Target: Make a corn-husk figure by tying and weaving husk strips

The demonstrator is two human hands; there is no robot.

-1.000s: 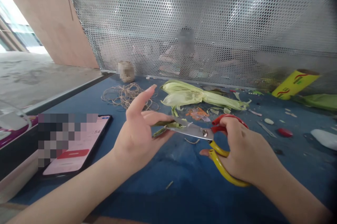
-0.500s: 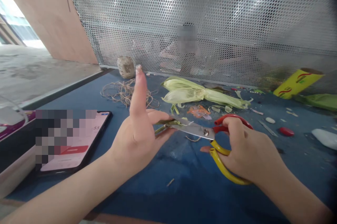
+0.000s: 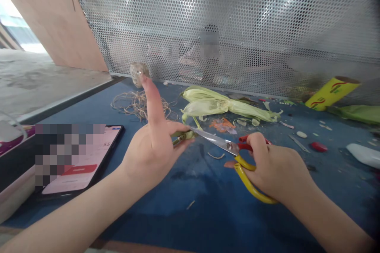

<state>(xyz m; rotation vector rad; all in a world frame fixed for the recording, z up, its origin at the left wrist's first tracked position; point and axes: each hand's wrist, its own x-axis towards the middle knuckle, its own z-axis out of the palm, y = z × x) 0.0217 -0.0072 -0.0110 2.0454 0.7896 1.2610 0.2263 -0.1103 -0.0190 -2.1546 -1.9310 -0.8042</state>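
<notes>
One yellow tube (image 3: pixel 331 94), contents unclear; left hand (image 3: pixel 150 146) pinches green strips (image 3: pixel 182 137), right hand (image 3: pixel 279 170) clamps fingers round scissors (image 3: pixel 225 145)

Scissors (image 3: pixel 233 148) — red and yellow handles (image 3: pixel 248 184), pale green husks (image 3: pixel 204 107), blue tabletop (image 3: pixel 160 221)

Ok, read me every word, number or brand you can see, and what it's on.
"55", as best I can tell: phone screen; any dot between the digits is unclear.
Red button on that screen: too blurred to read.
Rest of the screen: pixelated or too small.
Yellow tube: dark and red print, too blurred to read.
</notes>
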